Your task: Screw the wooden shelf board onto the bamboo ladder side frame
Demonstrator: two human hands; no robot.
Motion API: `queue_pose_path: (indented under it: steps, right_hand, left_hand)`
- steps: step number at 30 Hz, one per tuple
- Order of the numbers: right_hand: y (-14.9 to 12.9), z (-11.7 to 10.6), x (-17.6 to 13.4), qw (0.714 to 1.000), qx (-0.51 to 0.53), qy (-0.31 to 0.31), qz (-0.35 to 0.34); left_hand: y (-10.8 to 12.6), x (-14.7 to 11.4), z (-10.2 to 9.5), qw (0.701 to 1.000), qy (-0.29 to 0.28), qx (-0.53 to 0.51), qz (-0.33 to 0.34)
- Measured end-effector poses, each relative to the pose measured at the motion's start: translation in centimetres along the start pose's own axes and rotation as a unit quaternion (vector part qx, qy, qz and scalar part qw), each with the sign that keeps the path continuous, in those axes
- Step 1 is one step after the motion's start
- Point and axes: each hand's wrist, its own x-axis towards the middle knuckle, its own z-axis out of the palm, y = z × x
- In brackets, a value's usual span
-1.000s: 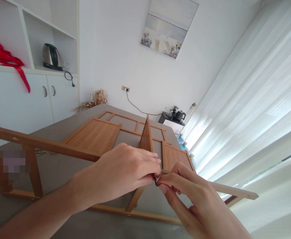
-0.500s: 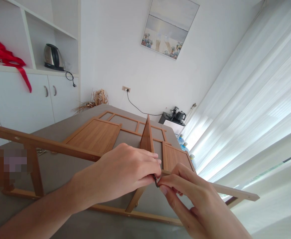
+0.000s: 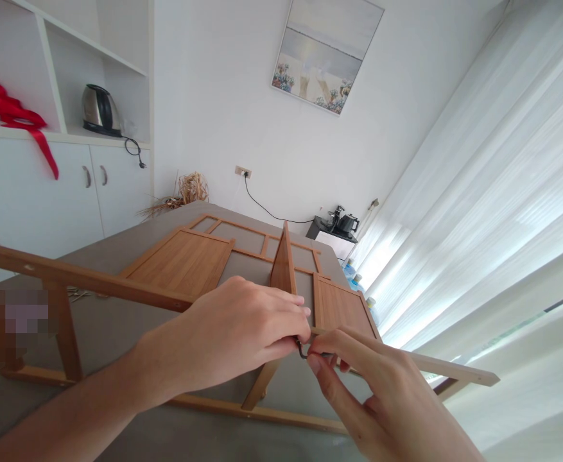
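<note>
A wooden frame (image 3: 93, 280) stretches across in front of me, with slats joining its long rails. My left hand (image 3: 250, 327) is closed over the upper rail near its middle, where an upright wooden panel (image 3: 284, 264) meets it. Just below those fingertips is a dark, bent hex key (image 3: 302, 351); its tip is hidden by the left fingers and the rail. My right hand (image 3: 380, 385) pinches the key's other arm between thumb and fingers, to the right of the bend.
Flat wooden panels (image 3: 180, 260) and a thin frame lie farther back on the grey-covered table (image 3: 223, 215). Dried stalks (image 3: 192, 189) sit at its far left corner. White cabinets (image 3: 35, 192) stand left; curtains (image 3: 478, 192) hang right, with water bottles (image 3: 357, 281) beside the table.
My right hand has turned slightly, its upper fingers lower, and the hex key has swung so more of its arm shows. My left hand stays on the rail.
</note>
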Motion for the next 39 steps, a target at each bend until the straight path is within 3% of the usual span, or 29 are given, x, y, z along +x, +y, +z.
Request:
queue_pose_path:
  steps: [23, 29, 35, 39]
  right_hand:
    - [0.0, 0.5, 0.3, 0.997, -0.019, -0.080, -0.016]
    - [0.0, 0.0, 0.1, 0.993, -0.027, -0.098, -0.061]
    - [-0.3, -0.9, -0.8, 0.998, -0.010, -0.001, -0.067]
    - [-0.3, -1.2, -0.7, 0.999, -0.019, -0.008, -0.039]
  left_hand:
    - [0.0, 0.0, -0.2, 1.000, -0.021, -0.021, -0.011]
    - [-0.1, -0.1, -0.2, 1.000, -0.018, -0.020, -0.008]
    - [0.0, 0.0, -0.1, 1.000, -0.015, -0.014, -0.009]
    - [0.1, 0.0, -0.1, 1.000, -0.008, -0.013, -0.011]
